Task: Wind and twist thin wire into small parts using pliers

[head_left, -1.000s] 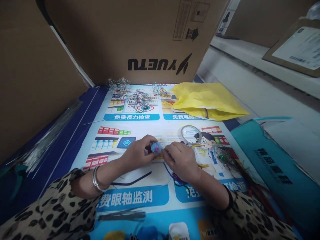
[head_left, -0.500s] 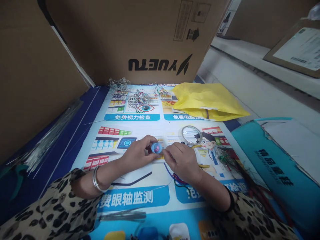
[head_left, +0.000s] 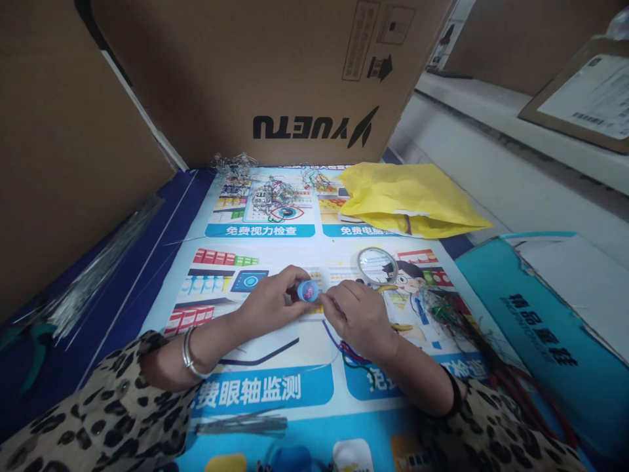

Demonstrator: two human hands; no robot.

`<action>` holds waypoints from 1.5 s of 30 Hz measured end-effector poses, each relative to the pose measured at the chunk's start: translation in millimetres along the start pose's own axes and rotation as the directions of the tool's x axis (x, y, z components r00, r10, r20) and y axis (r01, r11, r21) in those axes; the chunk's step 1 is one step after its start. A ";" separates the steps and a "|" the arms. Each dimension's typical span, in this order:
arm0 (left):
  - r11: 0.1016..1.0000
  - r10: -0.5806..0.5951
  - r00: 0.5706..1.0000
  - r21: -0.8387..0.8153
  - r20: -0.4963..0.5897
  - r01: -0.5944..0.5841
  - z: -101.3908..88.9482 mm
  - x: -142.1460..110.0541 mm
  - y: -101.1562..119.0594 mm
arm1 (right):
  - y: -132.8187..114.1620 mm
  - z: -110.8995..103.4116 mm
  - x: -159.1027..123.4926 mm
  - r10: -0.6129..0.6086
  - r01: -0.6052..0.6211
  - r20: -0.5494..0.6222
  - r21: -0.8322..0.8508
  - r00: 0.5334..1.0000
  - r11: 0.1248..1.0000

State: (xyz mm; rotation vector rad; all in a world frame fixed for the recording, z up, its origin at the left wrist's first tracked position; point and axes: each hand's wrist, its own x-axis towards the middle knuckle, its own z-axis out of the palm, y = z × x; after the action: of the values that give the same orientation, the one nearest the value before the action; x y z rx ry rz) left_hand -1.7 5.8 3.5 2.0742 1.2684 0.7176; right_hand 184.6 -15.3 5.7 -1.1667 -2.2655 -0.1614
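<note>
Between thumb and fingers, my left hand point(head_left: 272, 296) grips a small light-blue plastic cup point(head_left: 308, 292) whose open mouth faces me. Tiny pinkish-red bits show inside it. My right hand point(head_left: 358, 316) is closed in a pinch close beside the cup's right side; a thin end, too small to name, shows at its fingertips. Purple, red and green cords point(head_left: 348, 353) lie on the printed sheet just under my right hand. Behind it rests a clear tape roll point(head_left: 377, 265).
Tangled wire pieces point(head_left: 275, 193) lie toward the back, before a large cardboard box point(head_left: 246, 72). A yellow pouch point(head_left: 407, 200) and a teal shoe box point(head_left: 521, 308) are on the right. Cut wires point(head_left: 98, 269) lie left, near green-handled pliers point(head_left: 37, 354); more wires point(head_left: 240, 423) lie in front.
</note>
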 end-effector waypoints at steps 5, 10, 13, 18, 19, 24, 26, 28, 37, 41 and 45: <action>1.000 -0.001 1.000 0.014 0.002 0.001 0.1 -0.2 -0.1 | 0.2 -0.3 -0.1 -0.009 0.009 -0.006 -0.004 1.000 1.000; 1.000 0.003 1.000 0.019 0.004 -0.003 0.8 -0.1 -2.0 | 0.2 -0.6 0.7 -0.030 0.029 -0.014 -0.021 0.999 0.999; 1.000 0.002 1.000 0.020 0.004 -0.002 1.3 0.0 -2.6 | 0.4 -0.2 0.8 -0.039 0.038 -0.018 -0.035 0.999 0.999; 1.000 0.004 1.000 0.027 0.002 -0.004 1.1 0.6 -1.8 | 1.3 1.4 -0.2 -0.053 0.052 -0.019 -0.050 0.998 0.997; 0.999 0.007 1.000 0.033 0.001 -0.007 0.9 0.7 -1.5 | 1.4 1.7 -0.4 -0.058 0.057 -0.018 -0.052 0.998 0.997; 0.998 0.014 1.000 0.057 0.010 -0.015 -0.1 1.0 -1.0 | 1.9 2.6 -1.3 -0.076 0.075 -0.015 -0.077 0.997 0.994; 0.998 0.015 1.000 0.057 0.012 -0.016 -0.1 1.0 -1.0 | 2.2 2.8 -1.7 -0.083 0.082 -0.009 -0.085 0.997 0.993; 0.998 0.019 1.000 0.057 0.010 -0.019 0.0 1.0 -1.2 | 2.4 3.1 -2.0 -0.091 0.090 -0.004 -0.088 0.996 0.992; 0.992 0.060 0.998 0.107 0.002 -0.060 1.0 1.0 -4.1 | 0.6 3.6 -2.1 -0.115 0.113 -0.004 -0.109 0.993 0.988; 0.990 0.062 0.998 0.131 -0.001 -0.061 0.6 1.1 -3.0 | 0.8 4.1 -2.5 -0.118 0.118 0.003 -0.109 0.993 0.987; 0.987 0.074 0.997 0.145 0.002 -0.074 0.7 0.9 -3.2 | 1.4 4.1 -2.6 -0.127 0.129 0.021 -0.108 0.992 0.986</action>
State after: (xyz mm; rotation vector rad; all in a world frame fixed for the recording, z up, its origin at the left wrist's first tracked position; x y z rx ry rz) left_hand -2.8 7.7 0.9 2.2482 1.2847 0.6797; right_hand 185.1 -14.8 0.7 -1.0793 -2.3708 -0.3322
